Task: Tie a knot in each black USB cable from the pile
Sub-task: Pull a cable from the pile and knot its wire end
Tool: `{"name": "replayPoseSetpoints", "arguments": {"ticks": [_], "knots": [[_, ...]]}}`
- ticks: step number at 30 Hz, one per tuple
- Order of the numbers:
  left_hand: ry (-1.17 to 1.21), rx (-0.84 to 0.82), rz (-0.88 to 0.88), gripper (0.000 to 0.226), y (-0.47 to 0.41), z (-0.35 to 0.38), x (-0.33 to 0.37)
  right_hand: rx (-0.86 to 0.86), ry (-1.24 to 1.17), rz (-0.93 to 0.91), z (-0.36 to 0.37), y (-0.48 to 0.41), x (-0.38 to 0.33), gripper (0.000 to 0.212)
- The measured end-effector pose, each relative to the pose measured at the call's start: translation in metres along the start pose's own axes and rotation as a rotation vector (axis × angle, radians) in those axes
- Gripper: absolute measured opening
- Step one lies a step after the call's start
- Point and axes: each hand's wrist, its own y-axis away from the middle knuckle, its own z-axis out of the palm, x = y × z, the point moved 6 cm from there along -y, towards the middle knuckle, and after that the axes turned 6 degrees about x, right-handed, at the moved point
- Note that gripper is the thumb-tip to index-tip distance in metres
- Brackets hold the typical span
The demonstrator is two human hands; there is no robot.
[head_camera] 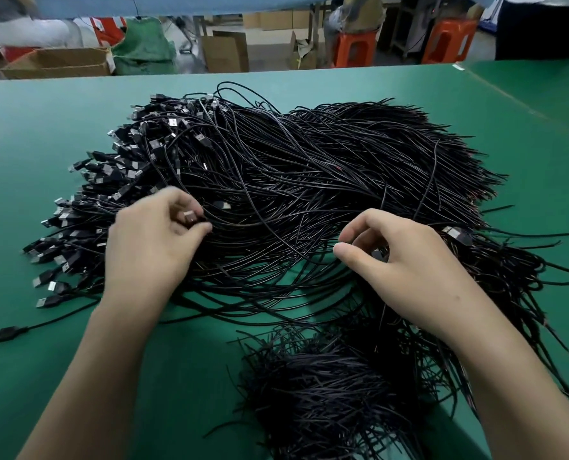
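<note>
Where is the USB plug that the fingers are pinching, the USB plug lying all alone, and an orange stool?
Pinched USB plug (189, 216), head view, on its metal end.
Lone USB plug (7, 333), head view, on its black body.
Orange stool (356, 38), head view, on its seat edge.

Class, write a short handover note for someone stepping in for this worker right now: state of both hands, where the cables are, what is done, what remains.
Left hand: pinches a USB plug at the near left edge of the big pile.
Right hand: fingers curled over the wires, thumb and forefinger nearly meeting at a strand; a grip cannot be confirmed.
Cables: the big pile lies mid-table, plugs mostly to its left. A smaller heap lies nearer the person, on the green table.
Done: no knot is visible near the hands. Whether the smaller heap is knotted cannot be seen.
Left: knot the one in hand, then work through the big pile.
</note>
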Motion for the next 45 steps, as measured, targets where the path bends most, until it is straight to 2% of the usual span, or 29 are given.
{"name": "replayPoseSetpoints", "arguments": {"ticks": [4,6,7,8,10,13,15,16,18,20,21,24,26,29,32,36,40,42,45], "knots": [[0.454,0.174,0.095,0.021,0.001,-0.032,0.032,-0.135,-0.292,0.054,0.011,0.003,-0.007,0.04],[0.654,0.157,0.195,0.022,0.012,-0.044,0.06,-0.312,-0.536,0.137,0.03,0.007,-0.014,0.06],[0.682,0.118,0.286,0.023,0.02,-0.048,0.077,-0.423,-0.667,0.189,0.042,0.011,-0.021,0.071],[0.685,0.044,0.392,0.024,0.028,-0.049,0.094,-0.528,-0.8,0.24,0.052,0.016,-0.029,0.08],[0.669,-0.242,0.586,0.019,0.048,-0.043,0.124,-0.646,-1.069,0.331,0.063,0.023,-0.041,0.083],[0.531,-0.671,0.718,0.013,0.075,-0.024,0.143,-0.605,-1.348,0.474,0.062,0.024,-0.041,0.063],[0.479,-0.775,0.748,0.012,0.083,-0.016,0.144,-0.502,-1.343,0.514,0.06,0.021,-0.033,0.045],[0.511,-0.723,0.763,0.011,0.082,-0.017,0.145,-0.44,-1.267,0.469,0.057,0.018,-0.029,0.038],[0.622,-0.492,0.712,0.003,0.07,-0.02,0.139,-0.343,-1.143,0.328,0.048,0.014,-0.03,0.037],[0.615,-0.305,0.571,0.018,0.054,-0.015,0.119,-0.391,-1.101,0.238,0.041,0.016,-0.037,0.037],[0.578,-0.307,0.517,0.024,0.048,-0.008,0.11,-0.455,-1.091,0.2,0.039,0.019,-0.041,0.037],[0.586,-0.562,0.414,0.035,0.048,0.016,0.094,-0.626,-1.103,0.077,0.032,0.03,-0.057,0.038],[0.666,-0.665,0.372,0.044,0.052,0.02,0.093,-0.663,-1.112,0.033,0.03,0.035,-0.067,0.044],[0.704,-0.52,0.416,0.039,0.046,0.012,0.094,-0.6,-1.0,0.025,0.029,0.034,-0.063,0.053],[0.705,-0.366,0.41,0.049,0.038,0.001,0.093,-0.539,-0.802,0.014,0.03,0.028,-0.052,0.051],[0.671,-0.294,0.509,0.044,0.044,-0.022,0.107,-0.617,-0.917,-0.01,0.03,0.03,-0.055,0.037],[0.6,-0.219,0.671,0.048,0.049,-0.044,0.118,-0.716,-0.979,-0.09,0.025,0.038,-0.068,0.045],[0.668,-0.262,0.635,0.049,0.048,-0.042,0.116,-0.756,-1.038,-0.112,0.021,0.043,-0.074,0.048],[0.781,-0.445,0.483,0.044,0.046,-0.02,0.108,-0.808,-1.232,-0.152,0.009,0.048,-0.083,0.045]]}}
